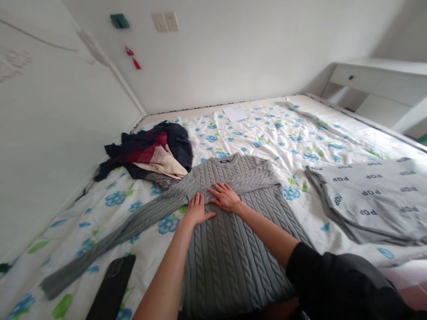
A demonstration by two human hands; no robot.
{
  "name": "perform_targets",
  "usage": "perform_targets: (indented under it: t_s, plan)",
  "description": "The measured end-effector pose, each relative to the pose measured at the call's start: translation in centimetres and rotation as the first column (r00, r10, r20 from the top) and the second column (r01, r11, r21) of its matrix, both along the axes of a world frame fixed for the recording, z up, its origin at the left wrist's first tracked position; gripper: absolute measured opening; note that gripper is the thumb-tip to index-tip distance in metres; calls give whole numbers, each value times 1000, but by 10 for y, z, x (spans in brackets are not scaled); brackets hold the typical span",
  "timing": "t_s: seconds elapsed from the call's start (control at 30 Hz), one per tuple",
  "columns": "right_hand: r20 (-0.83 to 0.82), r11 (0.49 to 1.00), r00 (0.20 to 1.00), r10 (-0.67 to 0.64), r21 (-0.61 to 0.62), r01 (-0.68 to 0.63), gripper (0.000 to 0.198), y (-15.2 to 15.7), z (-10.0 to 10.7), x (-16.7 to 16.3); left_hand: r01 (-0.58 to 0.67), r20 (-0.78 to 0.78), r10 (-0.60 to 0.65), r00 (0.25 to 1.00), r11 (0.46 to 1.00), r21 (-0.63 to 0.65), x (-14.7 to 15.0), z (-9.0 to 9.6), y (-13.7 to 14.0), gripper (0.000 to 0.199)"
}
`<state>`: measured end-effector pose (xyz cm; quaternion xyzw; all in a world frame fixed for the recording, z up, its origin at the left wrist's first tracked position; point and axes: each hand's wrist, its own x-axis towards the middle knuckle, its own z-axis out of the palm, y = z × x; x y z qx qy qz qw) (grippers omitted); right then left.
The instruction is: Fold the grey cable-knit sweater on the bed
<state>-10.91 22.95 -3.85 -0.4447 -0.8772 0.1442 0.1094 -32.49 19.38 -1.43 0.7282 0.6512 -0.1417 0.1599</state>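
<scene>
A grey cable-knit sweater [230,249] lies spread on the bed, its collar pointing away from me. The sleeve on the right is folded inward across the chest, while the left sleeve [116,233] stretches out diagonally toward the lower left. My left hand [197,210] rests flat on the sweater's left side, fingers apart. Just to its right, my right hand [226,197] lies flat on the folded sleeve across the chest, fingers spread. Neither hand grips anything.
A pile of dark, red and cream clothes [160,151] sits at the left back. Grey fabric printed "POP" [373,195] lies at right. A black phone [111,286] is at the lower left. White paper [235,114] lies toward the wall. A white desk [373,84] stands beyond the bed's right edge.
</scene>
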Motion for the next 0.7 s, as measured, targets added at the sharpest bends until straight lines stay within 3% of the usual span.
perform_targets:
  t_s: [0.2,0.47,0.57,0.7]
  plan:
    - [49,999,998,40,-26,-39,73,27,-18,94,27,-9,-28,1000,997,-68,-6,-6,2,133]
    - [120,974,973,-198,-92,209,72,64,-41,232,15,-13,-16,1000,995,-101,-3,3,-1,137]
    - [128,940,939,-319,-85,330,74,70,-49,263,19,-15,-20,1000,994,-110,-3,7,-2,136]
    - [54,877,882,-468,-96,471,72,79,-53,277,18,-25,-21,999,994,-107,-4,5,-1,136]
